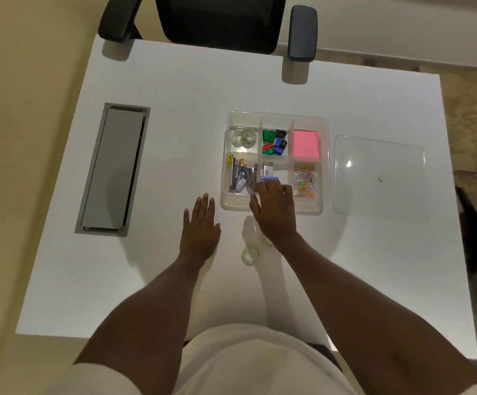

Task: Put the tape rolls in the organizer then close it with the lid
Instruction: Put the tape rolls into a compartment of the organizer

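Observation:
The clear organizer (325, 166) stands mid-table, split into several compartments. Two clear tape rolls (243, 137) lie in its far-left compartment. One more tape roll (250, 255) lies on the table close to me, and another (266, 241) peeks out from under my right wrist. My right hand (275, 213) hovers over the organizer's near edge with curled fingers, pinching a pale translucent tape roll (253, 193) between thumb and forefinger. Left of the organizer, my left hand (200, 225) rests flat on the table with nothing in it. The clear lid (379, 178) lies flat to the organizer's right.
Other compartments hold coloured sharpeners (274, 141), pink sticky notes (305, 143), staplers (243, 178) and paper clips (305, 179). A grey cable hatch (111, 169) is set into the table at left. A black office chair (220, 21) stands at the far edge.

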`<state>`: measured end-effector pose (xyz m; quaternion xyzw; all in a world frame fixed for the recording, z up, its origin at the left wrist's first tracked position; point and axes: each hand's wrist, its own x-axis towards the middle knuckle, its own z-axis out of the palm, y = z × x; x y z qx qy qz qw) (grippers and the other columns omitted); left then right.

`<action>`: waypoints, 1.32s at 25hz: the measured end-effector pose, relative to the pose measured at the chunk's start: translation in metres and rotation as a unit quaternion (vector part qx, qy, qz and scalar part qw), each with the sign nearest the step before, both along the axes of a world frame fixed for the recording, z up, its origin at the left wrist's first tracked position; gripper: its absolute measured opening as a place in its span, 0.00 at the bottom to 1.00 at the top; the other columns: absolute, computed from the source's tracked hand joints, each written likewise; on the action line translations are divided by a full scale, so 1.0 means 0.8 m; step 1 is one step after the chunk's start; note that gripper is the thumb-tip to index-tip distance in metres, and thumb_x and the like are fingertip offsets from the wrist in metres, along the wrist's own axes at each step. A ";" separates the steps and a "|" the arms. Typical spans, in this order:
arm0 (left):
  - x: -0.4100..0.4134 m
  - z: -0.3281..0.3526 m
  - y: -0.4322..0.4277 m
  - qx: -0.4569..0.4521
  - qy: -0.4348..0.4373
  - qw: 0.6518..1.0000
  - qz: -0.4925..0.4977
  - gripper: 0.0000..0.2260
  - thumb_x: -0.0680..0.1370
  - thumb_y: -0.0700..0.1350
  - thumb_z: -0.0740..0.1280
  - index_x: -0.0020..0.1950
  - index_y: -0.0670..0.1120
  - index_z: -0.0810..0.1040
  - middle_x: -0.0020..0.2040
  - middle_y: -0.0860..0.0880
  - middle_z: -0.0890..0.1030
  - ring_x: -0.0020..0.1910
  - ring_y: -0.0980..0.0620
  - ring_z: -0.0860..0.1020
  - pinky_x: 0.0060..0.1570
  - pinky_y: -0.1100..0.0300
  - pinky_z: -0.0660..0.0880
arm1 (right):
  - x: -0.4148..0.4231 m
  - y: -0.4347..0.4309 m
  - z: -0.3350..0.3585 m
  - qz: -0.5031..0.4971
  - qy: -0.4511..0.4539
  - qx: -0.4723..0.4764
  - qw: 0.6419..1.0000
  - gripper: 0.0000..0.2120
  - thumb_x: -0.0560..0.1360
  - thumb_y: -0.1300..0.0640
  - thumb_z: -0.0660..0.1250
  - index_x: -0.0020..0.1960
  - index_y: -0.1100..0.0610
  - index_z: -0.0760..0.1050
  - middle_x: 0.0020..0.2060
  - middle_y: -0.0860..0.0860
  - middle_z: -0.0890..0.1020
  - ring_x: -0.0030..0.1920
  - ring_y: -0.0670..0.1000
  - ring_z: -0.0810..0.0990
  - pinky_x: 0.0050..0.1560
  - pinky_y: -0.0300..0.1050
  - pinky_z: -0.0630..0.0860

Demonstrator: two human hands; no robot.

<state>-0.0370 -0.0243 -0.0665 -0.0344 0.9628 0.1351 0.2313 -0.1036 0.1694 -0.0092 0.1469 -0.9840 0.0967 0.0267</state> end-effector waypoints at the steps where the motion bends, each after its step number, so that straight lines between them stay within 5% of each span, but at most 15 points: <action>1: 0.002 0.002 0.000 0.000 -0.001 1.000 -0.003 0.31 0.87 0.51 0.54 0.86 0.46 0.43 0.87 0.45 0.42 0.86 0.45 0.42 0.84 0.39 0.47 | 0.018 0.009 -0.001 -0.002 -0.002 -0.008 1.000 0.09 0.80 0.53 0.63 0.55 0.56 0.78 0.48 0.53 0.82 0.51 0.56 0.79 0.52 0.51 0.74; 5: 0.004 0.004 0.003 -0.007 -0.008 1.000 -0.012 0.31 0.87 0.50 0.54 0.86 0.44 0.43 0.86 0.44 0.40 0.86 0.44 0.42 0.84 0.39 0.48 | 0.074 0.049 -0.011 -0.011 -0.069 -0.046 0.996 0.08 0.78 0.54 0.68 0.54 0.58 0.79 0.47 0.54 0.82 0.48 0.57 0.79 0.49 0.52 0.76; 10: 0.003 0.006 0.002 -0.004 -0.028 0.999 -0.016 0.32 0.87 0.50 0.54 0.86 0.44 0.41 0.86 0.45 0.38 0.86 0.45 0.40 0.84 0.39 0.47 | 0.105 0.069 -0.028 -0.019 -0.254 0.035 0.966 0.32 0.74 0.50 0.73 0.74 0.54 0.67 0.71 0.53 0.72 0.65 0.57 0.73 0.63 0.51 0.74; 15: 0.005 0.003 0.002 -0.002 -0.019 1.000 -0.015 0.32 0.87 0.51 0.53 0.86 0.44 0.40 0.86 0.45 0.38 0.86 0.45 0.40 0.84 0.39 0.46 | 0.103 0.067 -0.041 -0.019 -0.238 0.029 0.971 0.22 0.75 0.56 0.72 0.68 0.55 0.73 0.65 0.54 0.76 0.60 0.56 0.76 0.57 0.49 0.78; 23: 0.012 -0.010 0.007 -0.013 0.024 1.000 0.002 0.32 0.87 0.54 0.52 0.86 0.45 0.42 0.87 0.45 0.41 0.86 0.44 0.42 0.84 0.38 0.47 | 0.027 0.036 -0.017 0.074 -0.028 -0.015 0.997 0.27 0.74 0.47 0.74 0.68 0.56 0.72 0.62 0.57 0.79 0.58 0.55 0.78 0.56 0.49 0.79; 31: 0.017 -0.028 0.006 -0.014 0.059 0.998 0.018 0.31 0.85 0.54 0.52 0.86 0.46 0.46 0.87 0.46 0.45 0.87 0.45 0.45 0.84 0.38 0.49 | -0.148 -0.022 0.025 -0.018 -0.103 -0.133 0.986 0.24 0.75 0.57 0.74 0.68 0.60 0.72 0.63 0.58 0.73 0.59 0.57 0.77 0.55 0.51 0.80; 33: 0.019 -0.033 0.006 -0.013 0.068 0.997 0.025 0.31 0.85 0.54 0.51 0.86 0.47 0.47 0.87 0.47 0.46 0.87 0.45 0.46 0.83 0.37 0.50 | -0.182 -0.039 0.025 -0.026 -0.112 -0.098 0.989 0.22 0.75 0.54 0.73 0.65 0.60 0.72 0.60 0.57 0.75 0.58 0.58 0.76 0.55 0.53 0.78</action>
